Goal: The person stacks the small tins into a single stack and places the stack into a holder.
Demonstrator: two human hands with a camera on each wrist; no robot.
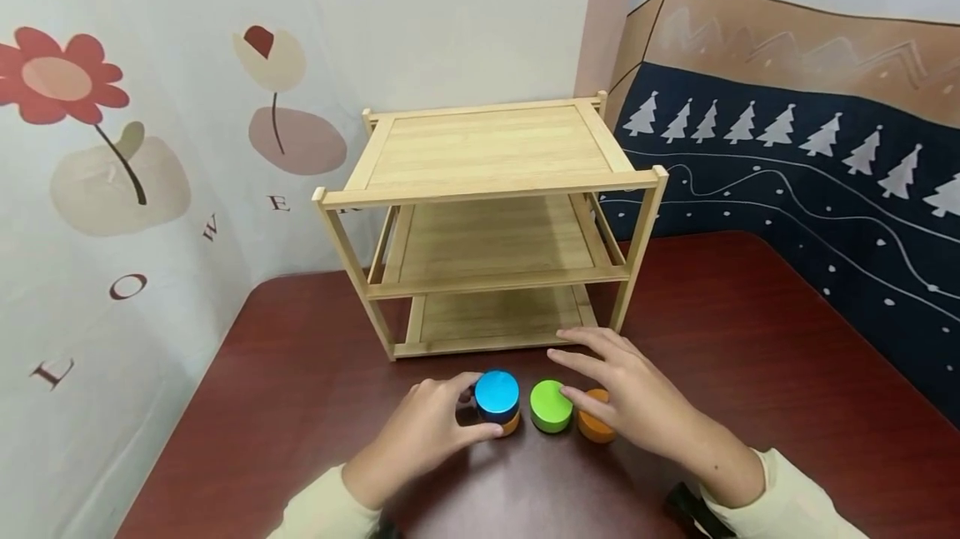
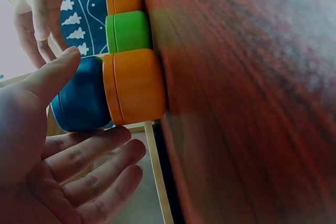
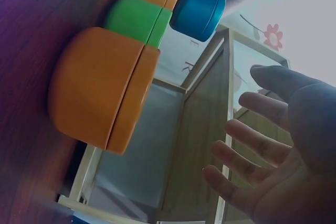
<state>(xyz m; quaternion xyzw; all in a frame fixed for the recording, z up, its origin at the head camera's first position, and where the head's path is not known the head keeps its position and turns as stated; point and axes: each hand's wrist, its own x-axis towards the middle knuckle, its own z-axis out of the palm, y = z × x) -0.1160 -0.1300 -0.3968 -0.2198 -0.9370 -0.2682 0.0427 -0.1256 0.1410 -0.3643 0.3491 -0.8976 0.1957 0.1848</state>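
Note:
A blue round tin [image 1: 497,393] stands stacked on an orange tin [image 2: 135,86], both with lids on. My left hand [image 1: 427,422] holds the blue tin between thumb and forefinger; its other fingers spread loosely beside the stack in the left wrist view. To the right of the stack sits a green tin [image 1: 551,406], then a second orange tin [image 1: 596,421]. Over that second orange tin hovers my right hand [image 1: 626,393], fingers spread and nothing in its grasp. In the right wrist view, a gap shows between this hand and the orange tin.
Behind the tins stands a three-level wooden rack [image 1: 487,189] with corner posts. It rests on a dark red-brown table [image 1: 300,406]. Printed cloth backdrops [image 1: 150,214] rise along the table's left, back and right sides.

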